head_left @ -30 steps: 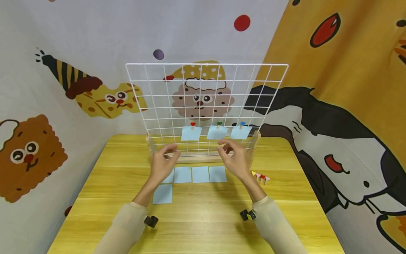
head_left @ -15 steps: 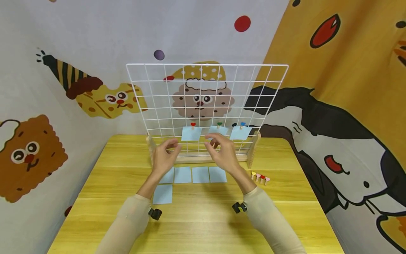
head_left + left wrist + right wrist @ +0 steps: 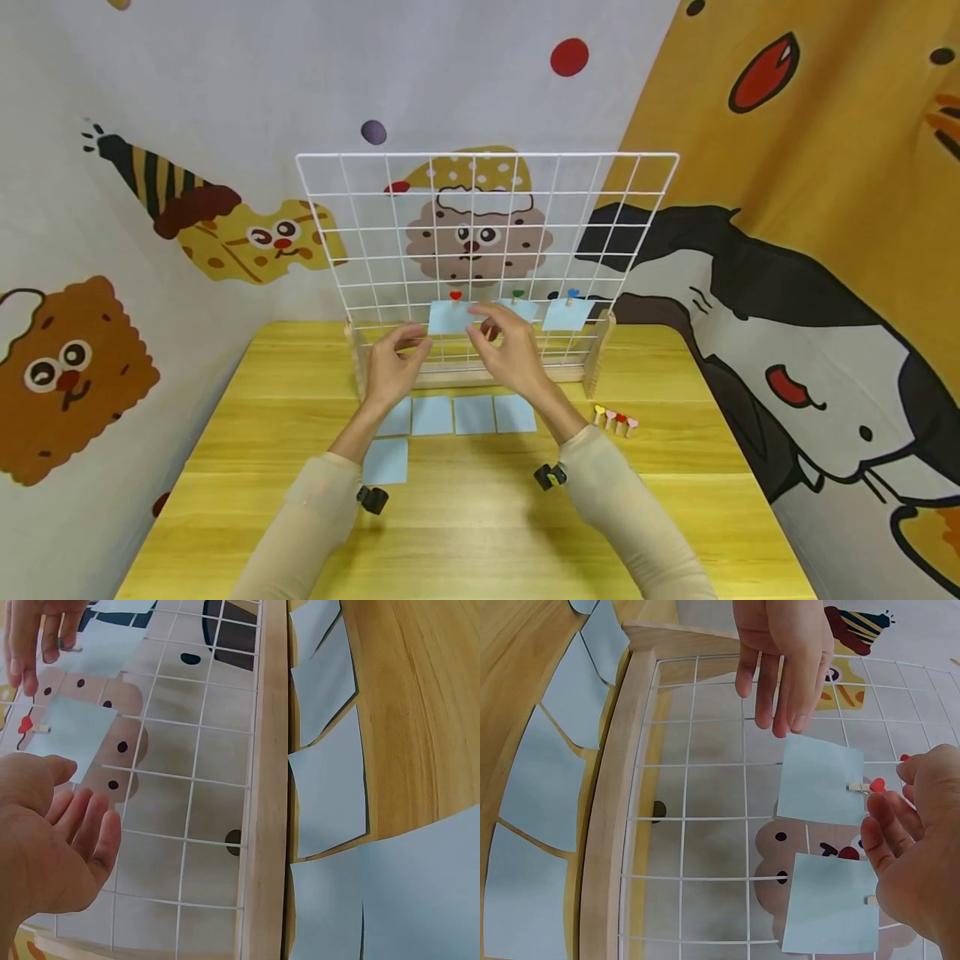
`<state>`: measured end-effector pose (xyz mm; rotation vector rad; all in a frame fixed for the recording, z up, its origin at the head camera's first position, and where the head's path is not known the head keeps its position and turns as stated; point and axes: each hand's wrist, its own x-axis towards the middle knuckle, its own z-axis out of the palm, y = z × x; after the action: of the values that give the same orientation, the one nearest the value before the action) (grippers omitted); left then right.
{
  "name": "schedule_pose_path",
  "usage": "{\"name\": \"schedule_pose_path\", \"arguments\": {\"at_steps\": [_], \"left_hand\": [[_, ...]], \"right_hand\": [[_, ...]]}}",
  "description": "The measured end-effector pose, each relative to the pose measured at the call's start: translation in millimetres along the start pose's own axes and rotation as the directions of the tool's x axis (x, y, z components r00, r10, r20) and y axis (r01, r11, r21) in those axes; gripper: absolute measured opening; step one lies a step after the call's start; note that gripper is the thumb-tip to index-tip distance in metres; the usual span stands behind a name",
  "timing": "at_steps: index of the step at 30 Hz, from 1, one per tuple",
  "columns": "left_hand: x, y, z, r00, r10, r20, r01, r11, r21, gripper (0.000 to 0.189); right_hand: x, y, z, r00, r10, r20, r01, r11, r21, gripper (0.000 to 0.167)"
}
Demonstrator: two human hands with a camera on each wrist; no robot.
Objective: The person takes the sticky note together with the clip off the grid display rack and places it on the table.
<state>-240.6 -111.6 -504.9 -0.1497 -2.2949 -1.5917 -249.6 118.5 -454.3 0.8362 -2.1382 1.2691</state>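
A light blue paper note (image 3: 447, 319) hangs on the white wire grid (image 3: 491, 155) by a small wooden clip with a red heart (image 3: 456, 296). My left hand (image 3: 393, 362) is at this note's left, thumb and fingers apart; in the right wrist view its fingertips are close to the note's edge, and contact is unclear. My right hand (image 3: 512, 348) is bent at the note's right, near the red-heart clip in the right wrist view. I see nothing held in either hand. Behind the right hand, a second note (image 3: 525, 311) hangs from a green-heart clip (image 3: 518, 295), partly hidden.
A third note (image 3: 566, 316) hangs at the right from a blue-heart clip (image 3: 573, 293). Several blue notes (image 3: 432, 415) lie in front of the grid's wooden base (image 3: 468, 377), one (image 3: 385, 461) nearer me. Several heart clips (image 3: 617, 422) lie on the table at the right.
My right hand has moved left, from in front of the green-heart note to beside the red-heart note. The left hand has shifted slightly right. The notes on the grid hang as before.
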Motion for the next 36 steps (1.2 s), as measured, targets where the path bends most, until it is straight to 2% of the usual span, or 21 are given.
{"name": "schedule_pose_path", "arguments": {"at_steps": [12, 21, 29, 36], "left_hand": [[6.5, -1.9, 4.9, 1.0, 0.003, -0.011, -0.003, 1.0, -0.024, 0.023], [9.2, 0.3, 7.2, 1.0, 0.014, -0.027, -0.015, 1.0, -0.012, 0.02], [11.5, 2.1, 10.2, 0.999, 0.012, -0.032, -0.013, 1.0, -0.017, 0.017], [11.6, 3.0, 10.0, 0.999, 0.013, -0.036, -0.014, 0.999, -0.036, 0.016]], "right_hand": [[15.0, 3.5, 8.8, 1.0, -0.024, -0.011, 0.024, 1.0, -0.003, 0.032], [25.3, 2.3, 12.9, 0.999, -0.033, 0.028, 0.033, 0.999, -0.006, 0.034], [29.5, 1.8, 16.6, 0.996, -0.022, 0.087, 0.029, 0.997, -0.071, 0.041], [31.6, -1.1, 19.0, 0.996, -0.004, 0.086, 0.016, 0.99, -0.138, 0.04]]}}
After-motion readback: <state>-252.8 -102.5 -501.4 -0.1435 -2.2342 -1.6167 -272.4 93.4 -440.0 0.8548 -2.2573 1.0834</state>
